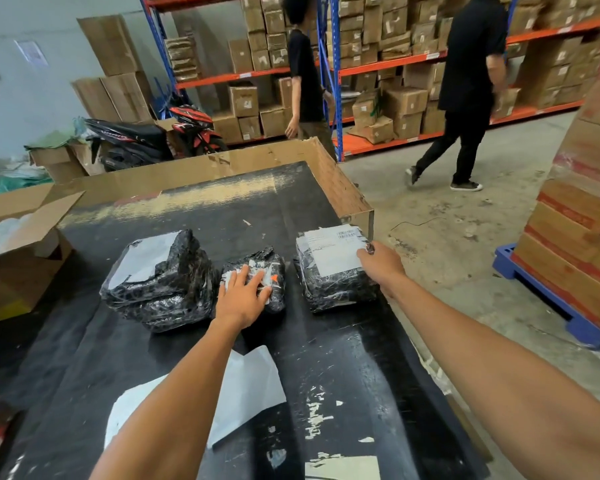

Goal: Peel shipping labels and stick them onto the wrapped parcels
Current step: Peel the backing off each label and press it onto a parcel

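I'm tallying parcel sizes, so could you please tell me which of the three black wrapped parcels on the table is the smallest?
The middle parcel, under the flat left hand. The left parcel and right parcel are clearly bulkier.

Printed lines and a barcode mark the white shipping label point(333, 247) under my right hand point(381, 263); none legible.

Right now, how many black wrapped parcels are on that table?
3, in a row. The large left parcel lies untouched; the small middle parcel sits under the left hand; the right parcel is touched by the right hand at its label. None seems hidden.
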A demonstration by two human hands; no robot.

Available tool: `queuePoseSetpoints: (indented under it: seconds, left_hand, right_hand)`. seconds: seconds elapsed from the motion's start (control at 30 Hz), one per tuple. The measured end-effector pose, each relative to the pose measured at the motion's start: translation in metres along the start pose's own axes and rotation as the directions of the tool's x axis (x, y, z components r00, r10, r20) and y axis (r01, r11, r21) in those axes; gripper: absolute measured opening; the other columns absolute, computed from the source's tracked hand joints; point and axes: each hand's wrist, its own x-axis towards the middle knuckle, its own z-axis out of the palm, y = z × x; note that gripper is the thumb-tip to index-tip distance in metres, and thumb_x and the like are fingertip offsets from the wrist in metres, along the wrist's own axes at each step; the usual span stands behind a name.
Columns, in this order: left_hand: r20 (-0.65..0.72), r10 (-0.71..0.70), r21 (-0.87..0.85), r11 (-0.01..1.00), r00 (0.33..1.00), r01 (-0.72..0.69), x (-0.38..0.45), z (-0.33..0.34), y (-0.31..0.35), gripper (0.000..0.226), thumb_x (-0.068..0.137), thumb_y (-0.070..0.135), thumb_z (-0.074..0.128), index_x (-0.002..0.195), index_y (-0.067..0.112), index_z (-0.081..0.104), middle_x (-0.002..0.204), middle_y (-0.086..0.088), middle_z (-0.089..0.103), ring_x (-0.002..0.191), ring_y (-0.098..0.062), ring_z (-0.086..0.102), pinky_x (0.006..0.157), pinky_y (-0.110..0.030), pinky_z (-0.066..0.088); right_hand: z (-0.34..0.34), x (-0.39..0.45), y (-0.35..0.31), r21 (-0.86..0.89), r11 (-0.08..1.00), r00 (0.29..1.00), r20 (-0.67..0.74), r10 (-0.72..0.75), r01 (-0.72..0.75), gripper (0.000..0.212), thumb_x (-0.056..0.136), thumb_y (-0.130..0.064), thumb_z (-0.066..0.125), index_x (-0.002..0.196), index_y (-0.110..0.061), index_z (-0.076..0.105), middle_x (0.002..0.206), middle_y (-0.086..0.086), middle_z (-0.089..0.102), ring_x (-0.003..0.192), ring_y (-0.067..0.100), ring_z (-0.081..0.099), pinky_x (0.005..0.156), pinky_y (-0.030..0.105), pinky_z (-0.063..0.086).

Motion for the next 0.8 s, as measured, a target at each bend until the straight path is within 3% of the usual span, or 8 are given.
queuePoseSetpoints:
  seconds: [0.1,0.2,0.33,0.4,0.47,0.57,0.7,0.8]
  left_hand:
    - [-0.127,0.039,-0.067,0.997,0.991,-0.048,-0.013,-0.003,0.012,0.045,0.105,0.037,0.043,0.139,0.009,0.053,0.151,-0.015,0.043,0.139,-0.036,0.040,0.112,-0.044,0.037]
    - [-0.152,0.075,-0.172,0.980,0.986,-0.101,-0.032,-0.006,0.015,0.037,0.103,0.022,0.048,0.134,0.004,0.058,0.141,-0.013,0.053,0.133,-0.032,0.047,0.110,-0.040,0.038]
    - [-0.195,0.026,-0.286,0.955,0.981,-0.082,-0.070,-0.015,0.001,0.030,0.098,0.013,0.055,0.123,0.007,0.070,0.129,-0.010,0.067,0.120,-0.028,0.061,0.101,-0.033,0.044]
    - [-0.234,-0.034,-0.346,0.937,0.972,-0.051,-0.092,-0.018,-0.010,0.024,0.098,0.015,0.057,0.112,0.009,0.075,0.109,-0.008,0.076,0.100,-0.027,0.069,0.085,-0.030,0.050]
    - [-0.246,-0.086,-0.381,0.925,0.966,-0.014,-0.115,-0.020,-0.028,0.022,0.099,0.017,0.058,0.107,0.012,0.077,0.096,-0.004,0.078,0.089,-0.022,0.071,0.080,-0.029,0.053]
    - [-0.243,-0.149,-0.377,0.925,0.959,0.048,-0.147,-0.023,-0.070,0.022,0.097,0.016,0.057,0.107,0.017,0.076,0.099,0.001,0.078,0.085,-0.015,0.071,0.082,-0.031,0.055]
    - [-0.197,-0.217,-0.367,0.920,0.956,0.133,-0.180,-0.021,-0.130,0.033,0.093,0.003,0.053,0.117,0.015,0.073,0.117,-0.002,0.074,0.103,-0.015,0.066,0.092,-0.024,0.047]
    - [-0.156,-0.218,-0.393,0.909,0.963,0.141,-0.198,-0.013,-0.164,0.034,0.095,0.006,0.057,0.123,0.019,0.070,0.133,-0.002,0.066,0.120,-0.017,0.060,0.099,-0.022,0.039]
  right_hand:
    - [0.000,-0.012,-0.006,-0.178,0.975,0.983,-0.105,-0.151,0.131,0.053,0.099,-0.040,0.051,0.149,-0.021,0.046,0.149,0.010,0.041,0.140,0.032,0.035,0.113,0.047,0.034]
    - [0.012,-0.037,-0.012,-0.220,0.911,0.906,-0.170,-0.388,0.349,0.037,0.096,-0.032,0.056,0.132,-0.024,0.061,0.138,0.002,0.049,0.132,0.025,0.039,0.111,0.044,0.035]
    - [0.046,-0.076,-0.020,-0.063,0.850,0.852,-0.004,-0.524,0.523,0.025,0.095,-0.021,0.058,0.118,-0.021,0.068,0.121,0.001,0.059,0.114,0.020,0.053,0.099,0.036,0.043]
    - [0.069,-0.095,-0.023,0.044,0.853,0.845,0.117,-0.522,0.520,0.022,0.096,-0.020,0.057,0.114,-0.022,0.068,0.109,-0.002,0.063,0.089,0.011,0.058,0.088,0.031,0.049]
    - [0.092,-0.114,-0.028,0.113,0.864,0.837,0.216,-0.503,0.491,0.020,0.096,-0.021,0.054,0.109,-0.023,0.069,0.095,-0.008,0.065,0.071,0.004,0.056,0.075,0.029,0.051]
    - [0.126,-0.144,-0.035,0.181,0.863,0.800,0.324,-0.505,0.472,0.018,0.096,-0.023,0.054,0.106,-0.024,0.070,0.078,-0.018,0.063,0.064,-0.001,0.055,0.067,0.025,0.049]
    - [0.163,-0.178,-0.047,0.149,0.819,0.698,0.452,-0.555,0.555,0.020,0.095,-0.025,0.055,0.108,-0.021,0.069,0.083,-0.014,0.062,0.074,0.004,0.058,0.069,0.027,0.049]
    - [0.187,-0.201,-0.056,0.125,0.826,0.669,0.526,-0.525,0.550,0.018,0.095,-0.025,0.057,0.104,-0.019,0.072,0.081,-0.013,0.063,0.074,0.001,0.058,0.069,0.025,0.046]
